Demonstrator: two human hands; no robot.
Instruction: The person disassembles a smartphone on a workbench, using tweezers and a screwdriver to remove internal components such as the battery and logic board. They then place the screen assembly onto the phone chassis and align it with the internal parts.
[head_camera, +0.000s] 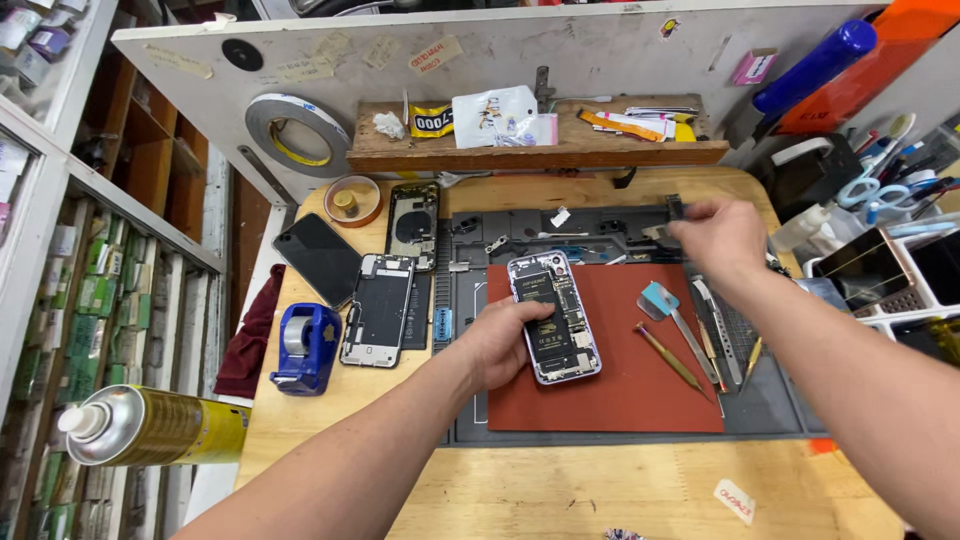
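An opened phone body (553, 312) with its insides showing lies on a red mat (640, 390). My left hand (500, 340) rests on the phone's left edge and holds it steady. My right hand (722, 236) reaches to the far side of the grey work mat (770, 405), its fingers pinched on a small dark part (674, 208) near the tray slots at the mat's back edge. What that part is I cannot tell.
Several hand tools (690, 345) lie right of the red mat. Left of it are a phone frame (378, 308), a dark screen (320, 258), a back housing (413, 224) and a blue tape dispenser (305, 345). A spray can (150, 425) stands at the left edge. A wooden shelf (530, 150) runs along the back.
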